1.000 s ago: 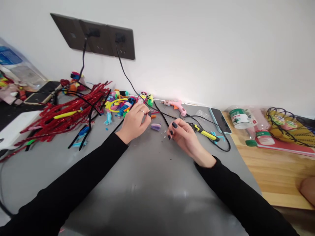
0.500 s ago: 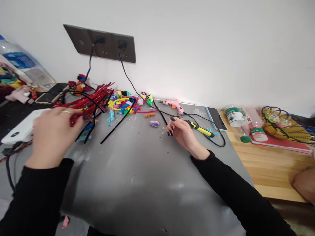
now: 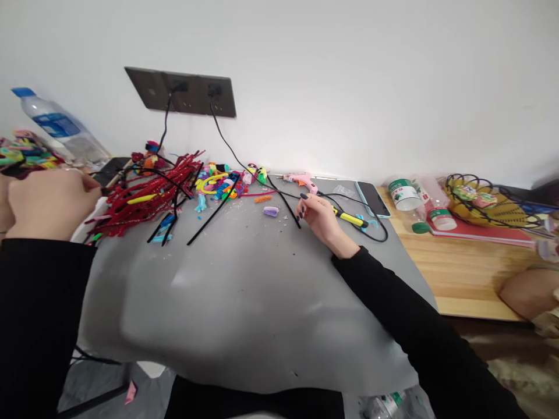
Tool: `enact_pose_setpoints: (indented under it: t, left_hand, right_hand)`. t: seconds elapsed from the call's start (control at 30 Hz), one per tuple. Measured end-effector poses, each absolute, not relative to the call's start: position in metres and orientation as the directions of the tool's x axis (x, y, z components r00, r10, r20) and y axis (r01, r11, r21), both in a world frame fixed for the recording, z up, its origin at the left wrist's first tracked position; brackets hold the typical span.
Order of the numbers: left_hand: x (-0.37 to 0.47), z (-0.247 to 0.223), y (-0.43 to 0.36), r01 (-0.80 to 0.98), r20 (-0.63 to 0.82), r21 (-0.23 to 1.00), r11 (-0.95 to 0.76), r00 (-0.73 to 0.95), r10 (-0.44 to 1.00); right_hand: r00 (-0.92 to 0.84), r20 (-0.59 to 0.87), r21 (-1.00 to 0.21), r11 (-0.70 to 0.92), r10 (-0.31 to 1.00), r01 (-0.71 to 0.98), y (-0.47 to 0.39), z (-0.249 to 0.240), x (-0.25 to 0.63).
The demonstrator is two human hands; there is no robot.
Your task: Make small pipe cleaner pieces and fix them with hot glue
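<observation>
My left hand (image 3: 52, 203) is at the far left, beside the bundle of red pipe cleaners (image 3: 152, 198); its fingertips are mostly hidden behind the back of the hand. My right hand (image 3: 317, 215) hovers over the grey mat (image 3: 244, 291), fingers curled loosely and apart, with nothing seen in it. A black pipe cleaner (image 3: 286, 203) lies just left of its fingers, and another (image 3: 213, 218) slants across the mat. Close to the right hand are a yellow and black tool (image 3: 351, 217) and a pink glue gun (image 3: 302, 180). A purple piece (image 3: 271, 211) lies on the mat.
A phone (image 3: 373, 199) lies at the mat's back right. Plastic bottles (image 3: 406, 195) and a yellow basket (image 3: 489, 203) stand on the wooden table (image 3: 467, 273). Another person's arm (image 3: 528, 291) shows at right. A large bottle (image 3: 61, 125) leans at the back left.
My left hand has moved left, away from the front of the red bundle, uncovering more of it. The view has shifted. My right hand stays near the same place on the mat.
</observation>
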State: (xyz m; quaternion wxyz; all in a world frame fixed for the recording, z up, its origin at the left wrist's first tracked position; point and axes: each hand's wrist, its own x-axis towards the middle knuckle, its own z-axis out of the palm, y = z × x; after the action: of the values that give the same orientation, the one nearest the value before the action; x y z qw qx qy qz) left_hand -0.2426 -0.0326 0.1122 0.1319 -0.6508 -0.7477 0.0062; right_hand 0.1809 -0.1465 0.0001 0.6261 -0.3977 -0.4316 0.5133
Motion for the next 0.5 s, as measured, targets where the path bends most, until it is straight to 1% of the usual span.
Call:
enact_pose_setpoints:
  t: [0.1, 0.17, 0.23, 0.37, 0.5]
  left_hand:
    - [-0.244, 0.110, -0.032, 0.975, 0.261, -0.220, 0.023, 0.036, 0.965]
    - [-0.245, 0.101, -0.025, 0.970, 0.215, -0.228, -0.083, 0.133, 0.967]
    - [-0.247, 0.090, -0.014, 0.962, 0.141, -0.193, -0.193, 0.221, 0.965]
    - [-0.247, 0.073, 0.001, 0.943, 0.174, -0.211, -0.256, 0.294, 0.940]
    - [-0.243, 0.075, 0.003, 0.934, 0.166, -0.226, -0.277, 0.317, 0.934]
  right_hand:
    - [0.116, 0.141, -0.937, 0.171, 0.983, -0.305, -0.145, -0.001, 0.181]
    - [0.122, 0.147, -0.935, 0.178, 0.982, -0.308, -0.145, -0.001, 0.181]
    - [0.123, 0.152, -0.933, 0.184, 0.981, -0.308, -0.145, -0.002, 0.181]
    - [0.133, 0.167, -0.932, 0.200, 0.977, -0.302, -0.148, -0.001, 0.182]
    - [0.154, 0.179, -0.928, 0.218, 0.972, -0.301, -0.150, -0.001, 0.186]
